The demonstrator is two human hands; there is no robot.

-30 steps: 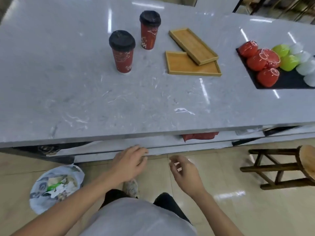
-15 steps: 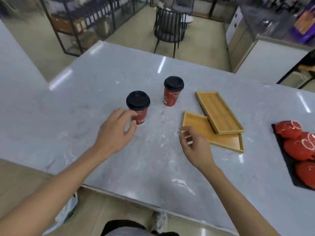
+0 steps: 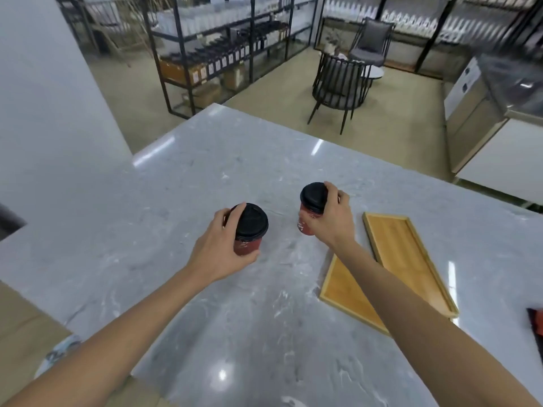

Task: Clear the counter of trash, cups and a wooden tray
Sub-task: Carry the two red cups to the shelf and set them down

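Observation:
Two red paper cups with black lids stand on the grey marble counter [image 3: 205, 177]. My left hand [image 3: 219, 248] wraps around the nearer cup [image 3: 249, 230] from its left side. My right hand [image 3: 332, 218] grips the farther cup [image 3: 313, 201] from the right, fingers over the lid's edge. Two wooden trays lie to the right: the upper tray [image 3: 405, 257] rests partly across the lower tray [image 3: 349, 292], which my right forearm partly hides.
A trash bag [image 3: 58, 355] shows on the floor by the counter's near left corner. The edge of a dark mat with something red [image 3: 536, 324] is at the far right. Beyond the counter stand a black chair [image 3: 340, 83] and metal shelving [image 3: 223, 48].
Both hands rose from below the counter edge and reached forward over it. Each has closed around a red cup. The view has tilted up toward the room.

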